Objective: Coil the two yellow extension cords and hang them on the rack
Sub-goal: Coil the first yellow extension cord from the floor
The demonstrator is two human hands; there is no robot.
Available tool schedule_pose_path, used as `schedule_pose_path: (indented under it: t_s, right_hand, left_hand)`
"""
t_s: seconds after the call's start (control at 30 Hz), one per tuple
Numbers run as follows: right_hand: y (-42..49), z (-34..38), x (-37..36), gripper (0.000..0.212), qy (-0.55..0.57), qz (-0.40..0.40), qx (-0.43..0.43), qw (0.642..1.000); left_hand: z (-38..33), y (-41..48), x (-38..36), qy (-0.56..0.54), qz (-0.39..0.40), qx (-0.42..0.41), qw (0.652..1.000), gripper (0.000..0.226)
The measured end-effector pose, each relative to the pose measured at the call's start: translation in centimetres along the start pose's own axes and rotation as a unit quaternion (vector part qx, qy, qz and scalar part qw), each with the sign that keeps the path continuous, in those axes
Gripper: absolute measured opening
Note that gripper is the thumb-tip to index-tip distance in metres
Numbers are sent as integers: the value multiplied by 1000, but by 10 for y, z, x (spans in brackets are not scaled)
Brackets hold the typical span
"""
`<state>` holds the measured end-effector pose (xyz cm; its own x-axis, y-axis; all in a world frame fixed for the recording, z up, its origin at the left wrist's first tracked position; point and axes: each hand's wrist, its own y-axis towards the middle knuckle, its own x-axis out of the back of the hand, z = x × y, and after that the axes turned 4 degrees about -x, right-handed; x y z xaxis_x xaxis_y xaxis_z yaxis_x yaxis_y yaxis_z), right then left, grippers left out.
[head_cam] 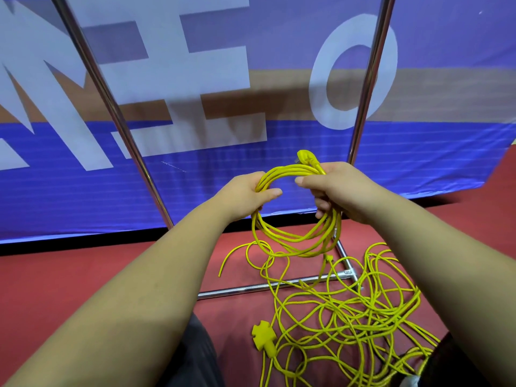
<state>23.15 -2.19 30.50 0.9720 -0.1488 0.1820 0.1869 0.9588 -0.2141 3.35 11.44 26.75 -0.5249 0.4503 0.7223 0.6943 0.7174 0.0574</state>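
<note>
A coil of yellow extension cord (pixel 290 241) hangs between my hands in front of me. My left hand (pixel 245 194) grips the left side of the coil's top. My right hand (pixel 335 191) grips the right side, with the yellow plug (pixel 305 160) sticking up past its fingers. From the coil, cord trails down to a loose yellow tangle (pixel 349 317) on the red floor. A cross-shaped yellow socket head (pixel 264 337) lies at the tangle's left edge. The rack's chrome posts (pixel 111 107) (pixel 368 79) rise on either side of my hands.
The rack's chrome base bar (pixel 265 287) lies on the red floor (pixel 69 275) under the tangle. A blue banner with large white letters (pixel 195 79) stands right behind the rack. My dark-clothed knees (pixel 190 358) are at the bottom edge.
</note>
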Motion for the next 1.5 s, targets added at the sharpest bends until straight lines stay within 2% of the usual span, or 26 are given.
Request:
schedule_pose_path:
  t_s: [0.1, 0.2, 0.3, 0.37, 0.43, 0.47, 0.5, 0.57, 0.63, 0.67, 0.77, 0.87, 0.97, 1.03, 1.13, 1.23, 1.33, 1.43, 1.5]
  right_hand:
    - [-1, 3, -3, 16, 29, 14, -7, 999]
    - [2, 4, -5, 16, 23, -15, 12, 1000]
    - [6, 2, -3, 21, 29, -47, 26, 998]
    - [8, 2, 0, 24, 45, -83, 19, 995]
    - [9, 4, 6, 21, 63, -146, 1, 987]
    - [9, 3, 10, 20, 67, -179, -8, 982]
    - [9, 2, 15, 20, 69, -208, -15, 976]
    - [8, -1, 24, 19, 83, -241, -23, 967]
    - [7, -6, 31, 17, 125, -245, -27, 961]
    - [5, -8, 34, 16, 158, -243, -31, 957]
    - [-1, -8, 43, 6, 260, -236, -40, 935]
    - [-6, -8, 54, 14, 354, -218, -41, 908]
    - [-8, -6, 66, 17, 419, -186, -37, 888]
    - [-11, -4, 74, 20, 438, -168, -34, 882]
    - [-12, -7, 85, 23, 432, -166, -39, 886]
    - [-11, -12, 96, 22, 369, -192, -36, 909]
    - [-11, -12, 103, 20, 263, -236, -9, 935]
    - [-10, -10, 104, 25, 174, -251, 24, 952]
    - [-6, -9, 102, 25, 124, -250, 37, 959]
  left_hand:
    - [-1, 3, -2, 14, -14, -16, 1000, 21]
    - [-2, 6, -6, 1, -30, -18, 999, 21]
    - [-4, 3, -11, -74, -10, 5, 997, 19]
    - [-3, 3, -20, -159, 13, 80, 984, 44]
    - [3, 9, -35, -161, 14, 197, 967, 72]
    - [7, 11, -43, -138, 13, 251, 958, 78]
    - [15, 13, -53, -108, 25, 289, 951, 74]
    - [12, 4, -77, -3, 148, 305, 941, 50]
    - [2, -5, -106, 109, 291, 208, 927, 44]
    - [-4, -9, -121, 122, 333, 147, 923, 51]
    - [-21, -15, -161, 109, 367, 16, 924, 79]
    - [-25, -16, -194, 107, 375, -13, 921, 72]
    - [-22, -18, -218, 103, 459, -24, 882, 50]
    - [-18, -20, -228, 148, 488, -37, 860, 47]
    - [-10, -17, -224, 240, 471, -52, 848, 43]
    - [6, -5, -201, 266, 452, -44, 851, 43]
    - [19, 13, -168, 241, 375, -19, 895, 32]
    - [19, 27, -133, 241, 276, -39, 930, 15]
    - [11, 31, -110, 258, 215, -63, 940, 19]
